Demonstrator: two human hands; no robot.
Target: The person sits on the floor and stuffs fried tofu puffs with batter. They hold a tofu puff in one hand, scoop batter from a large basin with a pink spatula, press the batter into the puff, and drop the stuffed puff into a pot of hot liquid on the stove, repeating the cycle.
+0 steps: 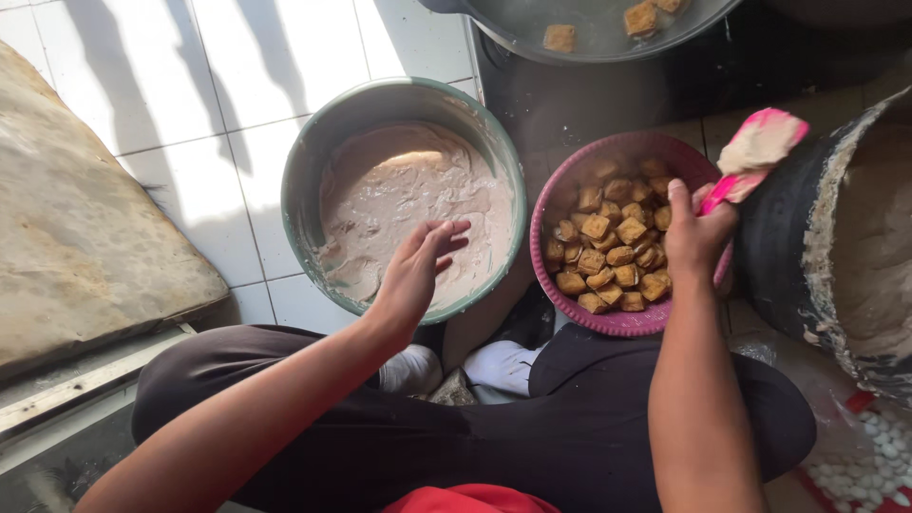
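My left hand (421,264) hovers open, fingers spread, over the near rim of a green basin (306,157) filled with pale pinkish batter (399,204). My right hand (696,231) grips the handle of a pink spatula (760,147) whose blade is coated with batter. That hand rests over the right side of a pink bowl (560,195) full of golden-brown fried tofu cubes (608,255). The spatula blade points up and to the right, toward a large dark tub.
A dark tub (798,247) smeared with batter stands at the right. A metal pan (518,33) with a few tofu pieces sits at the top. A worn flat board (76,218) lies at the left on white floor tiles. My knees in dark trousers fill the bottom.
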